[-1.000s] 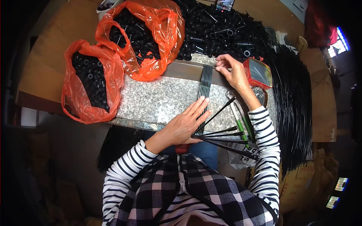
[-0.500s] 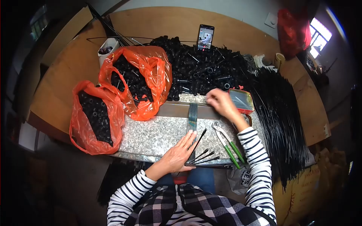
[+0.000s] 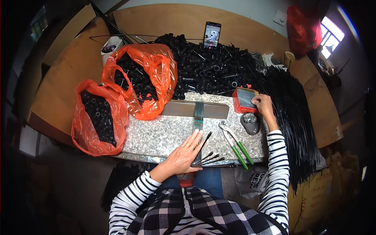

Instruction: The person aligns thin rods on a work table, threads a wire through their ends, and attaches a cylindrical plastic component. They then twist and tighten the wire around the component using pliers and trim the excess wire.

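Observation:
My left hand [image 3: 181, 156] lies flat with outstretched fingers on a row of thin dark rods [image 3: 199, 111]. The rods lie side by side, their far ends across a metal bar [image 3: 216, 110]. Several black-tipped rods [image 3: 213, 158] fan out to the right beside that hand. At the right edge of a red tin [image 3: 241, 103], my right hand [image 3: 264, 105] has its fingers bent together in a pinch. Thin, light wire-like pieces [image 3: 246, 95] lie in the tin. Whatever the fingertips hold is too small to make out.
Green-handled pincers [image 3: 236, 145] lie on the speckled slab [image 3: 152, 137], near a dark dish [image 3: 250, 124] of small shiny pieces. Orange bags [image 3: 170, 78] of black parts stand left. Behind are a black parts heap [image 3: 211, 70] and a phone [image 3: 212, 34]; long black rods [image 3: 295, 129] lie right.
My right hand has moved right, from beyond the pincers to the red tin's right edge. The metal bar's right part and the dark dish now show. My left hand stays on the rods.

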The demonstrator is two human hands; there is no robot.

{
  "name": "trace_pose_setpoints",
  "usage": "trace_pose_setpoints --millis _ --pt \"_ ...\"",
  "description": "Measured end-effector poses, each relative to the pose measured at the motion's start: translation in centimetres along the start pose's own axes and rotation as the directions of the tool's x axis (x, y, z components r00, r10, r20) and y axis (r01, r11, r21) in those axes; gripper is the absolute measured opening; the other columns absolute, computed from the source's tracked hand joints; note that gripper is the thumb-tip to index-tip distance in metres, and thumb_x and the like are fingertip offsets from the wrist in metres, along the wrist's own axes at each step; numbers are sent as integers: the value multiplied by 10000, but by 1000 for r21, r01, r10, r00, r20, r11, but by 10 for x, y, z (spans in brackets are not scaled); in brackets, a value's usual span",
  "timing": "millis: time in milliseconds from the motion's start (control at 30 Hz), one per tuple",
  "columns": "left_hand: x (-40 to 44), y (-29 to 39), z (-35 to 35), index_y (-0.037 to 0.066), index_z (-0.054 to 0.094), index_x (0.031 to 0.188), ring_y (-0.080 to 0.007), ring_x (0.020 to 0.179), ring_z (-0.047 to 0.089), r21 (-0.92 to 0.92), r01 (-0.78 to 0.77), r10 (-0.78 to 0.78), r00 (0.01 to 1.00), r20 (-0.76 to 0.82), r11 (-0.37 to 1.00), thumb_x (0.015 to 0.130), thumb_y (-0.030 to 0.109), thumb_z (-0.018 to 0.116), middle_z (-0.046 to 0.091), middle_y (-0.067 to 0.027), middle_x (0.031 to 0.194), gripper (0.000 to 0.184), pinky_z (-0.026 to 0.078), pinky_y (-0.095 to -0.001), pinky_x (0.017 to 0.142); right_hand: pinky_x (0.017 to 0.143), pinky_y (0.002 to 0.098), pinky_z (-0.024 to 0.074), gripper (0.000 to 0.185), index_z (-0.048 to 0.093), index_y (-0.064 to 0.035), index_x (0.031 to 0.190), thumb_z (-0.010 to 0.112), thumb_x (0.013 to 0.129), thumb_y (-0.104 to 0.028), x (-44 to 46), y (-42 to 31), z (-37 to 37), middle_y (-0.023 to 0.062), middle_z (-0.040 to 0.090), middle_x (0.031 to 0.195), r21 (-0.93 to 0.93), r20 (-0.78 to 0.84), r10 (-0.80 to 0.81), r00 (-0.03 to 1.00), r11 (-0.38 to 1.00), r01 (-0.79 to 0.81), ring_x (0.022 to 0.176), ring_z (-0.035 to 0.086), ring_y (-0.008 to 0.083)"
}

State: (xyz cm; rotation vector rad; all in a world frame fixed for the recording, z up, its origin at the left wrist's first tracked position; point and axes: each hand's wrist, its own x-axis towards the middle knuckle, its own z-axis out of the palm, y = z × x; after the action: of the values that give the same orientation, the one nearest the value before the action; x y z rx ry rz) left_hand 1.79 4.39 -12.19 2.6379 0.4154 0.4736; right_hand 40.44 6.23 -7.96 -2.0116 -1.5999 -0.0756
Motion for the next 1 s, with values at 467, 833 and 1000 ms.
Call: trace_pose_setpoints --millis 467,833,1000 --pt "3 1 -5 10 280 1342 -399 1328 168 -80 27 -26 1000 9 996 505 216 809 182 -228 1426 1012 261 -415 1059 657 339 448 173 617 -6 931 554 770 1 -5 -114 54 131 567 791 267 164 -473 865 866 423 735 570 282" --pt "3 -3 0 3 267 1337 -397 1325 178 -84 25 -23 999 23 996 452 200 817 179 -232 1423 1061 246 -413 1071 653 313 445 172 641 -11 928 559 778 10 2 -116 61 112 576 768 266 163 -430 888 886 380 703 574 240" --pt "5 -1 -6 -28 316 1303 -384 1326 183 -30 15 -13 999 41 999 521 298 789 204 -247 1409 970 232 -399 1077 650 310 443 174 643 -12 927 558 778 17 3 -112 61 110 576 765 248 154 -421 894 892 377 701 572 240"
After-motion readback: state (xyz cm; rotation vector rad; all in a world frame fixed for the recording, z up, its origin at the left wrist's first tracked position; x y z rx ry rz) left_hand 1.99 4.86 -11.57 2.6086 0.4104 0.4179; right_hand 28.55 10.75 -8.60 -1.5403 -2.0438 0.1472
